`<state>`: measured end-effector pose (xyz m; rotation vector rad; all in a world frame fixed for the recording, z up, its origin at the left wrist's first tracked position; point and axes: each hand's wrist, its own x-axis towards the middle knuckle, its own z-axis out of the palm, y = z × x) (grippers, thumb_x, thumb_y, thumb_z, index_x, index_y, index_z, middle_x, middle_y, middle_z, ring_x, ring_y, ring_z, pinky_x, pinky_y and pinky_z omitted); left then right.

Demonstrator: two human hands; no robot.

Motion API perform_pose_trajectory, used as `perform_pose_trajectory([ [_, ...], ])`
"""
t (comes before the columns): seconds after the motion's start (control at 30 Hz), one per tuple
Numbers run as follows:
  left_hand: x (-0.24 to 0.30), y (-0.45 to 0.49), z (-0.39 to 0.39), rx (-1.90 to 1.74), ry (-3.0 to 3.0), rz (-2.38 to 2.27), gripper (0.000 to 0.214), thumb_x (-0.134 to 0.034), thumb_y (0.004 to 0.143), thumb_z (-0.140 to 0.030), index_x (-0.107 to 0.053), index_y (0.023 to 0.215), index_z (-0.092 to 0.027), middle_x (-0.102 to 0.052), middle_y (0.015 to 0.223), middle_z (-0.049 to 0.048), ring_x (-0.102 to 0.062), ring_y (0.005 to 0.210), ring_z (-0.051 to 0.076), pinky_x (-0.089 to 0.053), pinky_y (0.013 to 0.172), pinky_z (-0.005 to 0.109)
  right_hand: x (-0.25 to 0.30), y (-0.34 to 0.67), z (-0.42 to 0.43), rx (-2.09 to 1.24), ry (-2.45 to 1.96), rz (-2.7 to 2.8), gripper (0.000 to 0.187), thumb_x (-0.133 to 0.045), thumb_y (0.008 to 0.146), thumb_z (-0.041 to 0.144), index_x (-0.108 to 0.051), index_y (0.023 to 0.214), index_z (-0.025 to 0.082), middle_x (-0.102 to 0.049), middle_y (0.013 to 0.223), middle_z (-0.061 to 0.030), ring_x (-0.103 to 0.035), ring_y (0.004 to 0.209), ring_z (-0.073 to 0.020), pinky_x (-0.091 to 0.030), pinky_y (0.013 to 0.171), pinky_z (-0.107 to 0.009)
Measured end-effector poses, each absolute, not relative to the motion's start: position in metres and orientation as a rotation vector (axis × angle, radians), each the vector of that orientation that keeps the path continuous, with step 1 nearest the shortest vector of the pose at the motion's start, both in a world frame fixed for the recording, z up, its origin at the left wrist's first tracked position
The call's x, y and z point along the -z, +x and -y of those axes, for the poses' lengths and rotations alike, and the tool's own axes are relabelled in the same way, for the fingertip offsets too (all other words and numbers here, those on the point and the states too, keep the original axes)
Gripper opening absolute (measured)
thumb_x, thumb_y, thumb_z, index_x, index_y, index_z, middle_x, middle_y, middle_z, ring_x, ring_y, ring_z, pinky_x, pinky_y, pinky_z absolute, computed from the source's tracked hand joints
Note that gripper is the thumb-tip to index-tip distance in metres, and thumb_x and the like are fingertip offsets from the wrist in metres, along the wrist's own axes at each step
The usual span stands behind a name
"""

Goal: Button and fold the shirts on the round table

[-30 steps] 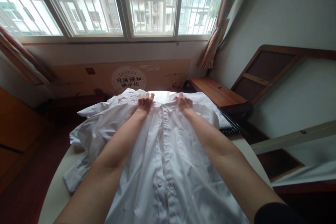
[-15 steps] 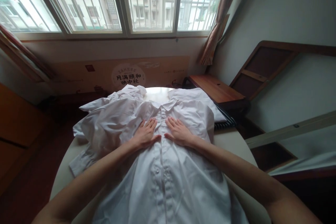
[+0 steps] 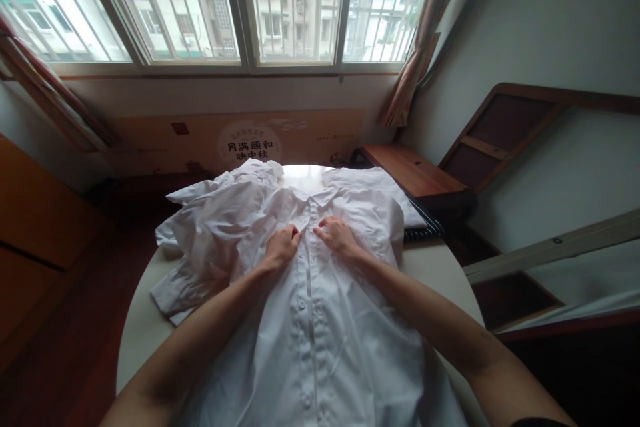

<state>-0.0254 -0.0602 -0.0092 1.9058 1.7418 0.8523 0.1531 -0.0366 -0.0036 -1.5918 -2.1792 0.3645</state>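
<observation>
A white button-up shirt [image 3: 350, 340] lies front side up on the table, its collar at the far end. Its two front edges run side by side down the middle, with small buttons along the left one. My left hand [image 3: 283, 243] is closed, fingers curled at the left front edge below the collar. Across the narrow gap, my right hand [image 3: 336, 237] has its fingers bent and drawn together on the right front edge. Both seem to pinch the shirt's cloth, though the fingertips are partly hidden. A crumpled sleeve lies to the left.
The round pale table [image 3: 137, 327] carries the shirt. More white cloth [image 3: 373, 179] lies at the back right, beside a black striped item [image 3: 424, 233]. Behind stand a wooden side table [image 3: 413, 170], a printed board [image 3: 320, 137] and a barred window [image 3: 300, 7].
Both hands lay flat with fingers spread on the shirt; now their fingers are curled in at the front edges. The view has shifted slightly.
</observation>
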Motion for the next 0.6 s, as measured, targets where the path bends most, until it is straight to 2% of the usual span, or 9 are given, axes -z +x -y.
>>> perform_pose_trajectory([
  [0.1, 0.007, -0.020, 0.049, -1.016, 1.680, -1.638, 0.020, -0.053, 0.083, -0.026, -0.058, 0.065, -0.019, -0.060, 0.063, 0.0029, -0.056, 0.061, 0.018, -0.041, 0.060, 0.026, 0.004, 0.141, 0.039, -0.285, -1.630, 2.206, 0.029, -0.056, 0.086, 0.039, -0.063, 0.103, 0.016, -0.063, 0.106, -0.0118, -0.057, 0.102, -0.0243, -0.039, 0.091, -0.035],
  [0.2, 0.007, -0.022, 0.054, -0.823, 1.978, -1.738, 0.016, -0.055, 0.083, -0.028, -0.062, 0.072, -0.019, -0.064, 0.074, 0.0075, -0.060, 0.076, 0.022, -0.044, 0.072, 0.031, 0.006, 0.132, 0.047, -0.147, -1.671, 2.218, 0.036, -0.060, 0.080, 0.040, -0.060, 0.106, 0.016, -0.061, 0.112, -0.0147, -0.053, 0.107, -0.0285, -0.035, 0.096, -0.042],
  [0.3, 0.013, -0.027, 0.066, -0.624, 2.400, -1.734, 0.023, -0.049, 0.087, -0.029, -0.064, 0.102, -0.020, -0.062, 0.114, 0.0135, -0.054, 0.109, 0.027, -0.039, 0.094, 0.040, 0.004, 0.125, 0.054, -0.072, -1.722, 2.218, 0.037, -0.059, 0.080, 0.042, -0.059, 0.106, 0.016, -0.062, 0.113, -0.0165, -0.051, 0.110, -0.0312, -0.032, 0.098, -0.047],
  [0.37, 0.019, -0.030, 0.070, -0.532, 2.532, -1.688, 0.039, -0.044, 0.091, -0.028, -0.051, 0.128, -0.021, -0.048, 0.139, 0.0116, -0.040, 0.128, 0.027, -0.030, 0.105, 0.043, 0.001, 0.122, 0.055, -0.048, -1.768, 2.239, 0.033, -0.056, 0.081, 0.039, -0.059, 0.104, 0.015, -0.064, 0.110, -0.0166, -0.053, 0.106, -0.0303, -0.032, 0.097, -0.046],
  [0.43, 0.023, -0.033, 0.070, -0.395, 2.570, -1.641, 0.049, -0.039, 0.093, -0.032, -0.038, 0.141, -0.024, -0.037, 0.149, 0.0071, -0.029, 0.137, 0.027, -0.022, 0.110, 0.047, -0.004, 0.122, 0.055, -0.047, -1.820, 2.268, 0.028, -0.053, 0.083, 0.033, -0.059, 0.102, 0.014, -0.065, 0.106, -0.0158, -0.057, 0.101, -0.0278, -0.034, 0.094, -0.042],
  [0.53, 0.023, -0.034, 0.065, -0.255, 2.573, -1.582, 0.049, -0.036, 0.094, -0.045, -0.040, 0.140, -0.031, -0.037, 0.150, 0.0022, -0.025, 0.139, 0.029, -0.017, 0.111, 0.052, -0.010, 0.125, 0.051, -0.087, -1.888, 2.280, 0.023, -0.051, 0.084, 0.027, -0.060, 0.101, 0.015, -0.067, 0.104, -0.0137, -0.060, 0.098, -0.0251, -0.038, 0.088, -0.036],
  [0.6, 0.017, -0.033, 0.059, -0.274, 2.561, -1.584, 0.043, -0.037, 0.094, -0.049, -0.050, 0.132, -0.035, -0.043, 0.146, 0.0011, -0.032, 0.135, 0.029, -0.023, 0.109, 0.049, -0.013, 0.129, 0.047, -0.130, -1.906, 2.256, 0.021, -0.051, 0.083, 0.024, -0.061, 0.100, 0.017, -0.068, 0.103, -0.0114, -0.061, 0.097, -0.0242, -0.040, 0.084, -0.033],
])
